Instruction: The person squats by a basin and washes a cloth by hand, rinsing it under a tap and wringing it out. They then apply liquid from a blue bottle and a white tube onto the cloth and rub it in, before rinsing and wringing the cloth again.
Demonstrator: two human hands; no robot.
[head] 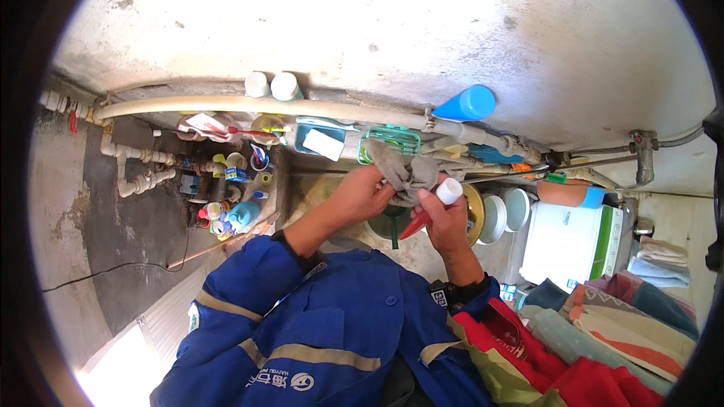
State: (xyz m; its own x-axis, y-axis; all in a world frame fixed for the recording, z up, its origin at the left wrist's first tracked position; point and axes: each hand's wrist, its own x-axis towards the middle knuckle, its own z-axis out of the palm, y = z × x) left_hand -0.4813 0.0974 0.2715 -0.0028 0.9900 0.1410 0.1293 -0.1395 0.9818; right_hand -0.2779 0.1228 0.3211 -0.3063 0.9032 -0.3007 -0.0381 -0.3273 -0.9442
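My left hand [362, 192] pinches a crumpled grey cloth [390, 164] by its lower left edge. Held in my right hand [449, 223] is a red squeeze tube [414, 226] with a white cap [450, 190], the cap pointing up and away from me. The cloth spreads between both hands and touches the right fingers; whether those fingers also grip it is hard to see. Just beyond the cloth sits a green plastic basket [396, 138], partly covered by it. A dark green container with a handle [393, 225] shows below my hands.
A pale pipe [254, 104] runs along the wall. A blue cup [472, 103] stands beside it. Left are a soap box [320, 138] and several bottles [243, 215]. On the right are basins [491, 219], a white appliance [560, 243] and hanging towels [616, 328].
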